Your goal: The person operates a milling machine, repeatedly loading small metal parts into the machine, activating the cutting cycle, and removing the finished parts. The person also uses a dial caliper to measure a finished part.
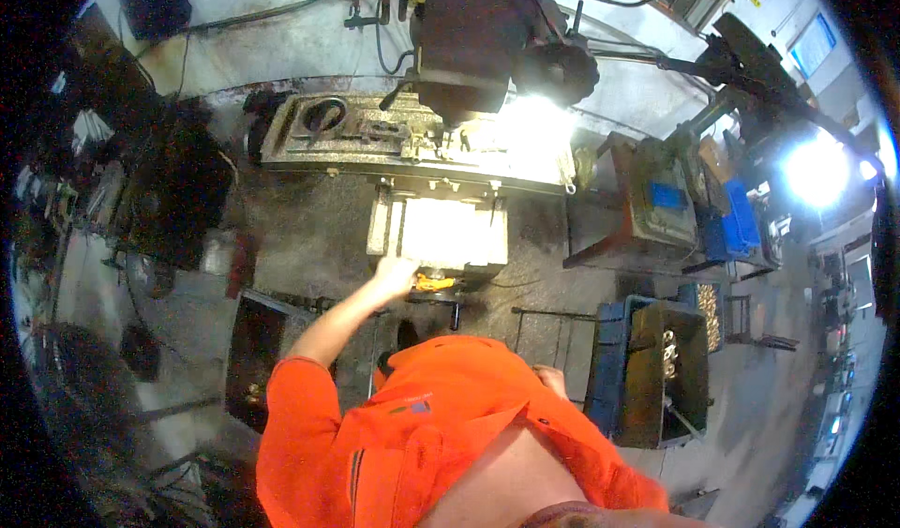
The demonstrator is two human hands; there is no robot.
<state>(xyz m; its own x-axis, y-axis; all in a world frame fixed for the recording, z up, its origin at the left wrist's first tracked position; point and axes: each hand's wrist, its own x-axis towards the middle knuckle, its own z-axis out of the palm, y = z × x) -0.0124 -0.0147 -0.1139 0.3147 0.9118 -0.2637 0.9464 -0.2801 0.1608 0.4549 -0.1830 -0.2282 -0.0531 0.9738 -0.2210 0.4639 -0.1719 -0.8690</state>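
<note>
My left hand [396, 278] reaches forward to the front of a milling machine, at the left corner of a bright, pale sheet-like surface [450, 231]. Right beside its fingers lies a yellow-orange thing [434, 284], perhaps a cloth, over a dark crank wheel with a handle [456, 316]. Glare washes out the fingers, so their grip is unclear. Close to my right side, my right hand [551, 378] hangs low, partly covered by my orange shirt; its fingers are mostly hidden. Farther off, the machine table [375, 169] carries a vise-like fixture [433, 143] under the dark machine head [473, 45].
At the right stand a blue crate [609, 364] and a dark bin [689, 378] with metal parts, and a smaller crate of brass-coloured pieces [709, 314]. A workbench [647, 200] stands behind them. A dark metal box [255, 345] sits at the left. A lamp [553, 70] glares beside the machine head.
</note>
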